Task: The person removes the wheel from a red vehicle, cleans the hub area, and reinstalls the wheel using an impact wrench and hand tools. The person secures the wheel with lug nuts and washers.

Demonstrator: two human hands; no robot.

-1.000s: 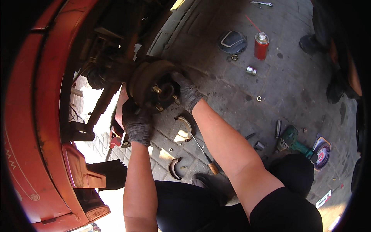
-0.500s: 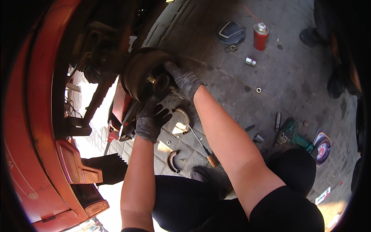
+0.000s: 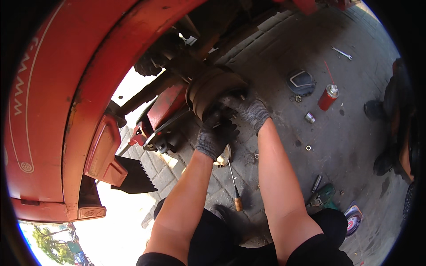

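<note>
Notice above and left of the drum (image 3: 206, 95) a red body (image 3: 93, 84), apparently overhanging enough to force a reach in from the outer side. Just left of the drum, find what looks like a red jack (image 3: 168, 105), presumably set that close to bear weight near the axle (image 3: 188, 66). Find the drum itself at the axle's end, within reach of both arms.

See the left hand (image 3: 216, 138) low at the drum's near edge, probably for support from below; see the right hand (image 3: 253, 113) across the drum's front face, at its right, probably for steadying. Cannot tell of either hand whether clamped or merely resting, with fingertips lost in shadow.

Well below and right of the drum, see a drill (image 3: 323, 196), likely laid there to stay handy. Right of the drum, see a dark cap (image 3: 301, 83) and a red can (image 3: 328, 96), likely stood upright against leaks. Below the drum, see a screwdriver (image 3: 235, 186), handle nearest. Far right of the drum, see a wrench (image 3: 341, 53); nearer, a socket (image 3: 309, 117); lower, a nut (image 3: 308, 148), perhaps kept apart for easy finding.
</note>
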